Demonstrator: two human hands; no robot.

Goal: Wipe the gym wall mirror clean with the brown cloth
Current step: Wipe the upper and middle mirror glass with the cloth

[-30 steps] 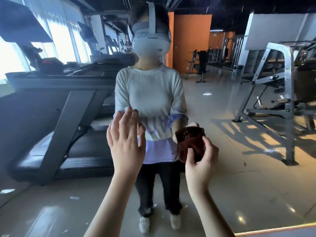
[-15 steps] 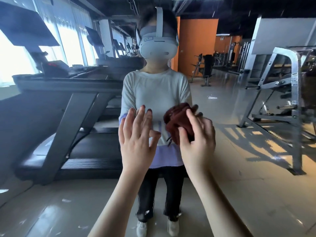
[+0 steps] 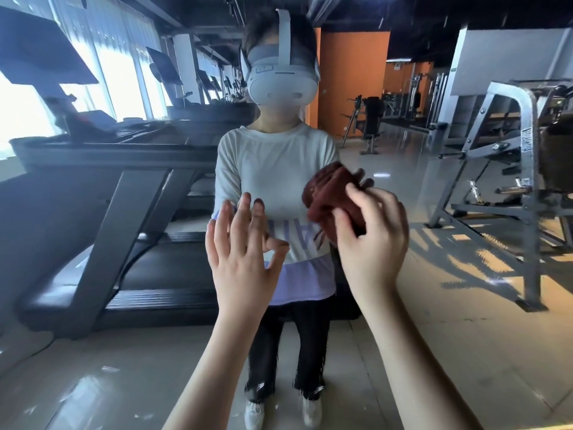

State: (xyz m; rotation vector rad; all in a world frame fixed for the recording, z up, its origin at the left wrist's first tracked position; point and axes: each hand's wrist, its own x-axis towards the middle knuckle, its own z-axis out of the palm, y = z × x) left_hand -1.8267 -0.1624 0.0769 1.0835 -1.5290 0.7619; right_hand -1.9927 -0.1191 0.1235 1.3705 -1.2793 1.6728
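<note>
**Cloth bunched between right hand and glass**

The brown cloth (image 3: pixel 331 193) sits at chest height against the mirror (image 3: pixel 465 305), wadded into a loose lump rather than spread flat. The right hand (image 3: pixel 369 240) is behind it, on the near side. Its fingers (image 3: pixel 356 193) are curled round the cloth's lower right edge and grip it, so most of the fabric sticks out up and to the left of the knuckles, toward the far glass.

The left hand (image 3: pixel 245 252) is just to the left and slightly lower, clear of the cloth and holding nothing. Its fingers (image 3: pixel 242 212) are spread and straight, and their tips seem to meet their own reflection. I cannot tell for sure that they touch the glass.

From here I judge the wiping belongs to the right hand. With the lump leading on its upper left, a stroke that way would push the cloth ahead of the fingers. The reflected treadmill (image 3: pixel 124 197) side of the glass lies further left.
</note>
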